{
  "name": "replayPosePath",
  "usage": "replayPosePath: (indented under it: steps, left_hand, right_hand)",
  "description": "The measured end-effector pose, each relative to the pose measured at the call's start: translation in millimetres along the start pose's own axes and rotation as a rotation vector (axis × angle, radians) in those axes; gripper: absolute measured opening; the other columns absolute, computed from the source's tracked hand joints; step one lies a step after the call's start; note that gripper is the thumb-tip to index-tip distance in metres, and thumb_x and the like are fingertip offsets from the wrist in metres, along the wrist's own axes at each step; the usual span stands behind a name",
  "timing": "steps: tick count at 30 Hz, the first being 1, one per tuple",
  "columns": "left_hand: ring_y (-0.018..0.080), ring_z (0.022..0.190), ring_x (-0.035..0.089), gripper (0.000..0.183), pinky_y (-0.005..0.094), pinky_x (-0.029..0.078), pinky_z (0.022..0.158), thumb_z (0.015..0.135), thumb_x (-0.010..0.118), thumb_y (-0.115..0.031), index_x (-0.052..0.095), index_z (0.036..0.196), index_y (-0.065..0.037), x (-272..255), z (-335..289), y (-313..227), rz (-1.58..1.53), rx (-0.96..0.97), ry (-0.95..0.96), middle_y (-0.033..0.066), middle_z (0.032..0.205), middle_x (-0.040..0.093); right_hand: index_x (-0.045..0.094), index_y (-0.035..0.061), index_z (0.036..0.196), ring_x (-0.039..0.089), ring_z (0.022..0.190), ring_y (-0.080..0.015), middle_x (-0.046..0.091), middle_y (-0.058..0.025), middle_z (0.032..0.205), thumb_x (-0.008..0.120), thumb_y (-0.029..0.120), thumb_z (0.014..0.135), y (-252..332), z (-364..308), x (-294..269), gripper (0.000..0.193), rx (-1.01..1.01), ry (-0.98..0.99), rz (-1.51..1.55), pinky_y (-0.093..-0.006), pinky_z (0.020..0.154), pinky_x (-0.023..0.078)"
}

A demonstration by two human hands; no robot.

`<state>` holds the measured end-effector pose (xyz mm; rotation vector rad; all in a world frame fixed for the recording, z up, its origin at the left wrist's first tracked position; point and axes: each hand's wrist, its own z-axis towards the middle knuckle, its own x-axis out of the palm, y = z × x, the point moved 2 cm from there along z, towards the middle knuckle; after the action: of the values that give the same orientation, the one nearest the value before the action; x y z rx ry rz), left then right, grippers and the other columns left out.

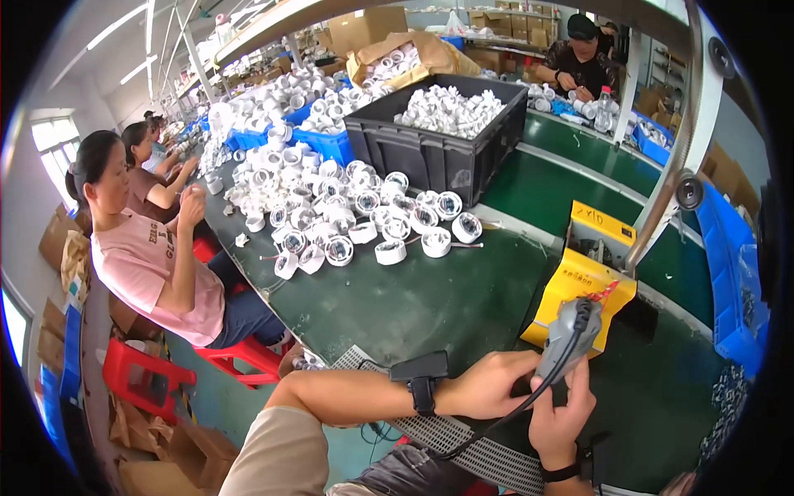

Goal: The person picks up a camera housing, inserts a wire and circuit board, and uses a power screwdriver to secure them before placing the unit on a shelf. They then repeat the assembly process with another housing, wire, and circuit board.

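A grey corded hand tool (571, 335) is between my hands, just in front of a yellow machine (589, 273); its exact kind I cannot tell. My right hand (564, 417) is closed around the tool's lower end, thumb and fingers on either side. From the left, my left hand (492, 384) reaches in with bent fingers, their tips hidden behind the tool. Anything small between those fingertips is out of sight. A black cable (517, 409) runs from the tool across my left wrist area toward my lap. Red wire (605, 291) shows at the tool's far end.
Round white housings (364, 207) pile up beyond the green table (397, 306). Behind them stand a black crate (430, 157) of white parts and blue bins (327, 145). A metal post (662, 198) rises at right. Co-workers sit left, one in pink (165, 273), near a red stool (141, 372).
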<state>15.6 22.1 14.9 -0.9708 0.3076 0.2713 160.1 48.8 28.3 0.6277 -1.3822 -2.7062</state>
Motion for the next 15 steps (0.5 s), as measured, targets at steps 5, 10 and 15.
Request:
replayPosePath:
  steps: [5,10,15]
  left_hand:
    - [0.0404,0.084,0.057,0.033,0.0417,0.048,0.073,0.077,0.067,-0.013,0.055,0.104,0.001,2,10,-2,-0.014,-0.019,0.063,0.0196,0.090,0.058]
    - [0.0365,0.073,0.060,0.031,0.0403,0.049,0.062,0.072,0.073,-0.021,0.061,0.095,-0.003,-4,-12,9,0.136,-0.070,0.091,0.0161,0.081,0.061]
    - [0.0311,0.076,0.066,0.017,0.0389,0.050,0.070,0.071,0.073,-0.014,0.068,0.084,-0.004,-7,-10,14,0.101,-0.123,0.115,0.0127,0.083,0.067]
  right_hand:
    - [0.035,-0.0124,0.135,0.063,0.104,-0.0318,0.059,-0.0283,0.113,0.065,0.006,0.080,5,5,-3,0.066,0.035,-0.080,0.112,-0.0367,0.089,0.048]
    - [0.041,-0.0102,0.133,0.064,0.099,-0.0252,0.062,-0.0220,0.110,0.070,0.010,0.080,18,9,1,0.064,-0.119,-0.003,-0.130,-0.0337,0.082,0.051]
    - [0.031,-0.0081,0.140,0.059,0.111,-0.0296,0.053,-0.0209,0.128,0.077,0.020,0.077,-2,-2,13,0.082,-0.035,-0.095,0.061,-0.0356,0.088,0.050]
